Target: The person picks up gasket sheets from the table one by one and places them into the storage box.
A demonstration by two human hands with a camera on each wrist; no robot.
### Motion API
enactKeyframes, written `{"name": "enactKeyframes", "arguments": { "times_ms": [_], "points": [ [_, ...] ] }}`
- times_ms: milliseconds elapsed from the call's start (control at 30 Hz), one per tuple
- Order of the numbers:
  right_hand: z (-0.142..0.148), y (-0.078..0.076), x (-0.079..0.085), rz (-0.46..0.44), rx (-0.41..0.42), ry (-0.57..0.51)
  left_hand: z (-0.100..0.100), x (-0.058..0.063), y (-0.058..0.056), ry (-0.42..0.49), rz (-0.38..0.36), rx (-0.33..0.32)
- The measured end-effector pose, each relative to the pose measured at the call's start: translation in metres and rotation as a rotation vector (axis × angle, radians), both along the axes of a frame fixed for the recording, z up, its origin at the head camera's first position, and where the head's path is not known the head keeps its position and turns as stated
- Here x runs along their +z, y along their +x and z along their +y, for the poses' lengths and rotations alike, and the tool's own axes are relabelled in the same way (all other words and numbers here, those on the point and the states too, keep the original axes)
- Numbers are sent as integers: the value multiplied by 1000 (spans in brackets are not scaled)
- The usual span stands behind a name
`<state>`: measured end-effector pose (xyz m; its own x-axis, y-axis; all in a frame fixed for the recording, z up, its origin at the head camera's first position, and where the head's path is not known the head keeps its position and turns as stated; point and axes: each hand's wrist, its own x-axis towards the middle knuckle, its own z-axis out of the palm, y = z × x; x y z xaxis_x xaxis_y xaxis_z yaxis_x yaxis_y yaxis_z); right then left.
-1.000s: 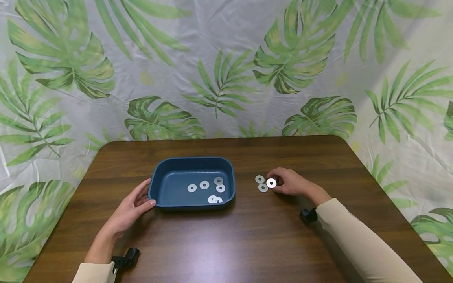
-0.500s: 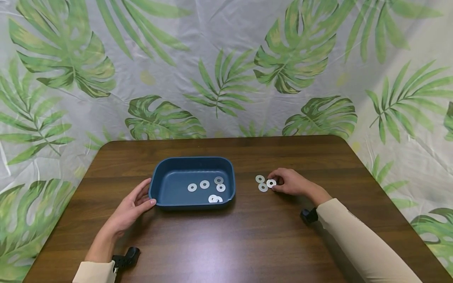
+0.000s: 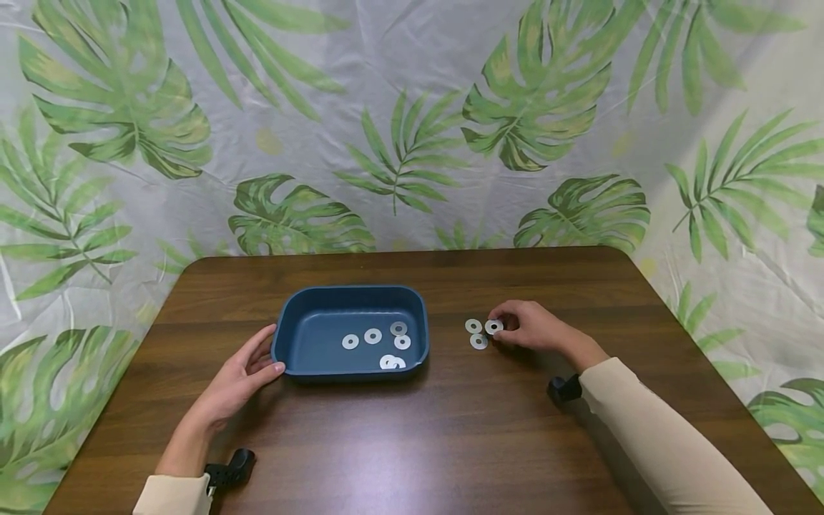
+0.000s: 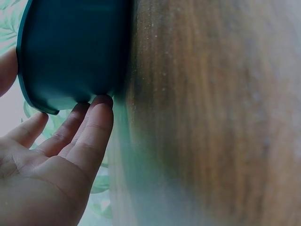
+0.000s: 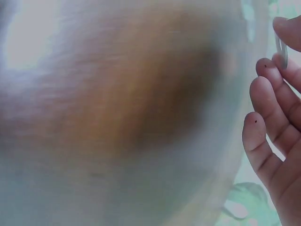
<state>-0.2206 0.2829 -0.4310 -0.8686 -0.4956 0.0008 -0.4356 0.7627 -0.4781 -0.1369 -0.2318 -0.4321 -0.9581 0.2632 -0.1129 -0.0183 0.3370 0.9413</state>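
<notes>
In the head view, my left hand (image 3: 234, 379) is at the left end of a blue rectangular tray (image 3: 322, 373). The left wrist view shows its nearly straight fingers touching the tray wall (image 4: 70, 52), with the thumb at the rim. Several flat silver washers (image 3: 373, 336) lie inside the tray, mostly toward its right side; two overlap near the front wall. To the right of the tray, my right hand (image 3: 531, 327) pinches a washer (image 3: 493, 327) between thumb and index finger; the right wrist view shows that washer (image 5: 281, 49) edge-on. Beside it, two washers (image 3: 473, 326) rest on the table.
A dark brown wooden table (image 3: 386, 443) carries everything. Behind and around it hangs a pale cloth (image 3: 412, 143) with green leaf prints. Black wrist camera mounts sit on both forearms, the left one (image 3: 230, 468) close over the tabletop.
My right hand has shifted slightly away from me, and the pinched washer has moved a little with it. The left hand, the tray and the other washers keep their places.
</notes>
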Motion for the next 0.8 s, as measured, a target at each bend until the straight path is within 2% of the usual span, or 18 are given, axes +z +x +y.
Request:
{"name": "enactKeyframes", "arguments": {
  "times_ms": [333, 800],
  "points": [
    [-17, 2, 39, 19, 34, -77, -1, -1, 0, 10, 4, -6],
    [-45, 0, 72, 104, 134, -117, 0, 0, 1, -3, -8, 4]
  ]
}}
